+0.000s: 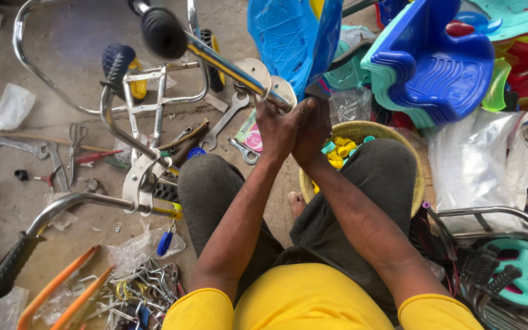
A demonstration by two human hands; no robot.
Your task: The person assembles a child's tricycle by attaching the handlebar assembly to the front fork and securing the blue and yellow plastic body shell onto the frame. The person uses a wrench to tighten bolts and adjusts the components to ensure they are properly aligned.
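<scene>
Crowding the concrete floor [74,36] are steel spanners [224,122], scissors [76,137], clear plastic bags [10,107] and a chrome tricycle frame [135,116], with stacked blue and teal moulded plastic seats [435,67] toward its far right. The left hand [279,128] and right hand [314,125], pressed together, clamp the chrome tube with a black rubber grip [215,58] above a yellow woven basket of small plastic caps [362,131] between the knees.

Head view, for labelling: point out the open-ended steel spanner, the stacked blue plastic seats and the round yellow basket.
Open-ended steel spanner [224,122], head view: mid-shank.
Stacked blue plastic seats [441,76], head view: top seat's ribbed pan.
Round yellow basket [368,129], head view: far rim.
</scene>
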